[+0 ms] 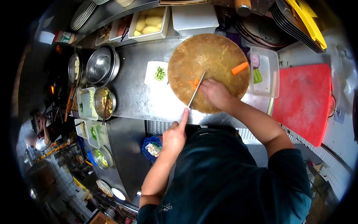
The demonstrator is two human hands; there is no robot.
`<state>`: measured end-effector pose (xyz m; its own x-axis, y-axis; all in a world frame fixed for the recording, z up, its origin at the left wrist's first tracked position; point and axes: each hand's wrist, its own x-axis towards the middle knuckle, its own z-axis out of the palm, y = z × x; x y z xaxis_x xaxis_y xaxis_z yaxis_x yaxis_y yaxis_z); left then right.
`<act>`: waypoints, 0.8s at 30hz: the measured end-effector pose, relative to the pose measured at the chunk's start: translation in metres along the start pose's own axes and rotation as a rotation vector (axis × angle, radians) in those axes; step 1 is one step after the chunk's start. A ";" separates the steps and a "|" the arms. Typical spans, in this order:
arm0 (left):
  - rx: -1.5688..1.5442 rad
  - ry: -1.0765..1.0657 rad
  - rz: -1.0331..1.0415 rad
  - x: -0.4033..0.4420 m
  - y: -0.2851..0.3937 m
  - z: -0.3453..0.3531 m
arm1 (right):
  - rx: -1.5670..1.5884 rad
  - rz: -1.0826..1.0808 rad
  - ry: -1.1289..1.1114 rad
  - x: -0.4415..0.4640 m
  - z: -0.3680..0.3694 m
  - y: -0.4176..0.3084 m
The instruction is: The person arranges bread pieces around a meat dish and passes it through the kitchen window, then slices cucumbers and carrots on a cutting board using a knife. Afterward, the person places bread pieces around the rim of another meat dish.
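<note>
My left hand (175, 135) is closed round the handle of a knife (196, 90), with its index finger stretched along toward the blade. The blade lies over a round wooden chopping board (203, 48). Just right of the blade, my right hand (215, 92) is closed, its curled fingertips pressing down at the carrot; the piece beneath them is mostly hidden. Small chopped carrot bits (193, 83) lie around the blade, mostly on its left side. A longer carrot stick (239, 68) rests near the board's right edge. Chopped greens (160, 73) sit on a white square plate (150, 68) left of the board.
Right of the board stand a clear tub (275, 71) with onion and a green vegetable, and a red cutting board (304, 100). Metal bowls (100, 65) and a tub of peeled potatoes (164, 31) are at the left and back. Another person (43, 136) is far left.
</note>
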<state>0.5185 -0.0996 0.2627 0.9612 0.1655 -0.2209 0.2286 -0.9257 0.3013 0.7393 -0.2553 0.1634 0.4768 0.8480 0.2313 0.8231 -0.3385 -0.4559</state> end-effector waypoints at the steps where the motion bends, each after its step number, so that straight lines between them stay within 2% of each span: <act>1: 0.001 -0.008 0.007 -0.003 0.003 -0.006 | 0.016 -0.014 0.033 -0.001 0.002 0.001; 3: 0.005 -0.024 0.019 -0.006 0.008 -0.014 | 0.033 -0.019 0.057 -0.001 0.002 0.000; 8: 0.020 -0.042 -0.013 0.009 0.001 0.013 | 0.037 0.013 0.033 -0.002 -0.001 -0.001; 14: -0.023 -0.040 0.019 -0.001 0.009 -0.006 | 0.090 -0.030 0.095 -0.008 0.000 0.003; 18: 0.009 -0.062 -0.014 0.014 0.009 0.009 | 0.072 -0.023 0.052 -0.010 0.002 0.004; 24: -0.026 -0.036 0.023 -0.001 0.011 -0.016 | 0.101 -0.060 0.119 -0.016 0.007 0.009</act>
<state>0.5231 -0.1045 0.2814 0.9602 0.1311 -0.2467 0.2104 -0.9202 0.3302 0.7364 -0.2693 0.1493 0.4657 0.8091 0.3584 0.8190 -0.2408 -0.5207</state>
